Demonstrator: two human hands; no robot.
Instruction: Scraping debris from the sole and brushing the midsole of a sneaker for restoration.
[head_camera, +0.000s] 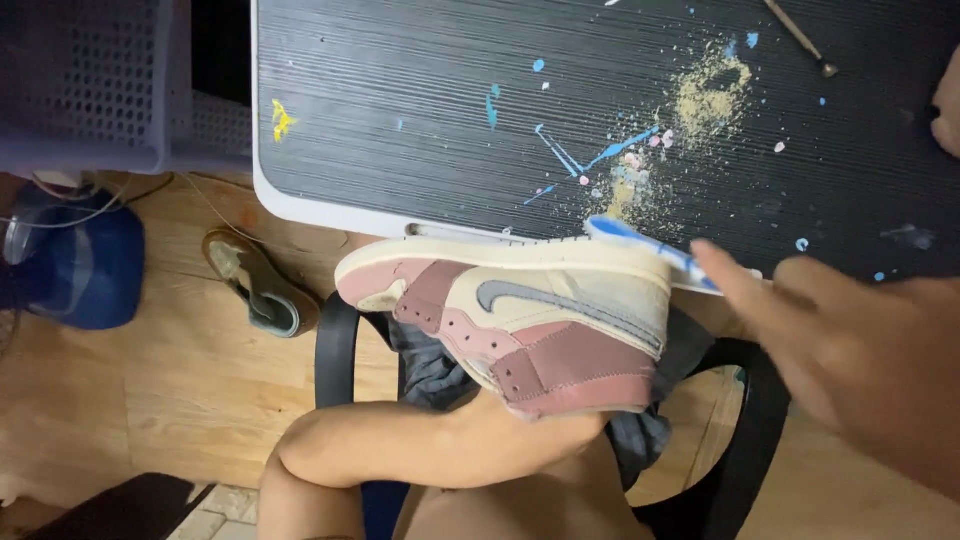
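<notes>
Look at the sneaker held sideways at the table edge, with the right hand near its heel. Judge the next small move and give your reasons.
Probably bring the right hand the short way onto the heel of the sneaker. The left hand, mostly hidden inside or under the shoe, steadies it sole-up against the table; the blurred right fingers sit just beside the heel, seemingly apart from it.

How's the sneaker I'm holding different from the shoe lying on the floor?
The sneaker is a pink, maroon and cream high-top; the floor shoe is a low, olive-brown slip-on type. The sneaker is upside down, sole up, propped on the left hand against the table edge; the floor shoe lies sole down on the wood, untouched. The sneaker looks larger, being closer. Both are single shoes.
</notes>
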